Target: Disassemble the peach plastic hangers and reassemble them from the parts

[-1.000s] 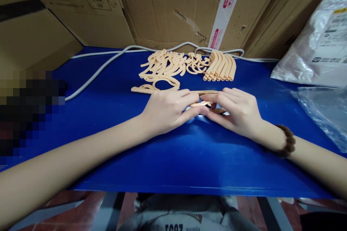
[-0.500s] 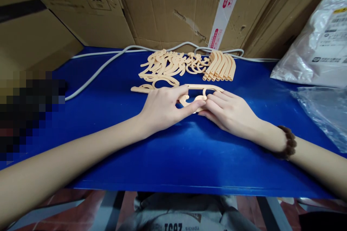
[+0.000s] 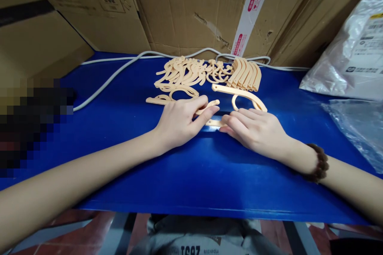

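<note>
My left hand [image 3: 181, 121] is closed, thumb and fingers pinching a curved beige plastic hanger piece [image 3: 212, 105] whose rounded tip sticks out to the right. Across a small gap, my right hand [image 3: 254, 129] has its fingers closed on a flat beige hanger arm [image 3: 216, 123] with a small hole at its exposed end. The rest of that arm is hidden under the fingers. Just behind my right hand lies a long hanger arm [image 3: 239, 91] with a curved hook part [image 3: 233, 102] beneath it. More beige hanger pieces [image 3: 158, 100] lie behind my left hand.
At the back of the blue table [image 3: 191, 175] are a pile of curved pieces [image 3: 182, 69], hook-like pieces [image 3: 220, 71] and a row of stacked arms [image 3: 245, 73]. A white cable [image 3: 110, 77] runs behind them. Cardboard boxes [image 3: 191, 8] and plastic bags [image 3: 338, 63] border the table.
My hands held curved pieces close together; now those pieces are apart. The long arm behind has shifted right and shows more fully. My right hand has moved slightly right.
</note>
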Demonstrator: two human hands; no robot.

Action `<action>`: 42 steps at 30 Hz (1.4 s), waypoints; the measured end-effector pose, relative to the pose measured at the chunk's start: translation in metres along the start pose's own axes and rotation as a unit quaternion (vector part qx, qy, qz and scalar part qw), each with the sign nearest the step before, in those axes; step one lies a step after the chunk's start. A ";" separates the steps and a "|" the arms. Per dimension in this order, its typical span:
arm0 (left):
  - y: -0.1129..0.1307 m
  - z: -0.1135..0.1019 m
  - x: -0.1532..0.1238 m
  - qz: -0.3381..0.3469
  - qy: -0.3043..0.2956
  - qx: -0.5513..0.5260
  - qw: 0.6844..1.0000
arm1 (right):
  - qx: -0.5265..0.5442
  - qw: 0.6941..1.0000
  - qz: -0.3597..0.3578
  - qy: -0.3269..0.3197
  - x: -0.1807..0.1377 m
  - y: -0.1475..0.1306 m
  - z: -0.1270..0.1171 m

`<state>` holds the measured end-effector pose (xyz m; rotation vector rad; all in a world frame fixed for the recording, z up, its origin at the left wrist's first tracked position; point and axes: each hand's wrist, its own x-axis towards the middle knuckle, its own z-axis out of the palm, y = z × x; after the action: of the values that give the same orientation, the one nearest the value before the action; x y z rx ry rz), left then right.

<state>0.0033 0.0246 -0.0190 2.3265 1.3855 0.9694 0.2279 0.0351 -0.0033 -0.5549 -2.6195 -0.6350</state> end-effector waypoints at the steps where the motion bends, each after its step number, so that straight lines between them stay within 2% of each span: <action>1: 0.000 -0.001 0.001 0.004 -0.008 -0.001 1.000 | -0.004 1.000 0.005 -0.002 0.000 0.000 0.000; 7: -0.001 -0.003 0.001 0.052 -0.087 0.037 0.994 | -0.010 1.000 0.010 -0.014 -0.002 0.000 0.002; 10: -0.001 -0.004 0.000 0.050 -0.108 0.048 0.992 | -0.005 1.000 0.014 -0.012 -0.002 0.001 0.003; 17: -0.001 -0.007 -0.003 0.015 -0.100 0.018 0.995 | 0.036 0.998 0.049 -0.023 -0.002 0.002 0.004; 20: -0.002 -0.007 -0.002 0.020 -0.103 0.025 0.994 | 0.049 0.994 0.086 -0.041 -0.002 0.001 0.003; 24: -0.002 -0.007 -0.002 0.049 -0.139 0.050 0.988 | 0.062 0.990 0.116 -0.047 -0.003 0.001 0.003; 30: -0.002 -0.007 -0.003 0.063 -0.134 0.058 0.987 | 0.068 0.993 0.082 -0.053 -0.002 0.000 0.002; 35: -0.001 -0.008 -0.001 0.051 -0.131 0.055 0.989 | 0.035 0.996 0.059 -0.052 0.000 0.000 0.004; 42: -0.005 -0.012 0.001 0.038 -0.117 0.036 0.992 | 0.047 0.996 0.049 -0.051 -0.003 0.001 0.007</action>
<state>-0.0077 0.0263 -0.0123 2.4689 1.2650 0.6482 0.2290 0.0384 -0.0098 -0.6986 -2.6803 -0.4612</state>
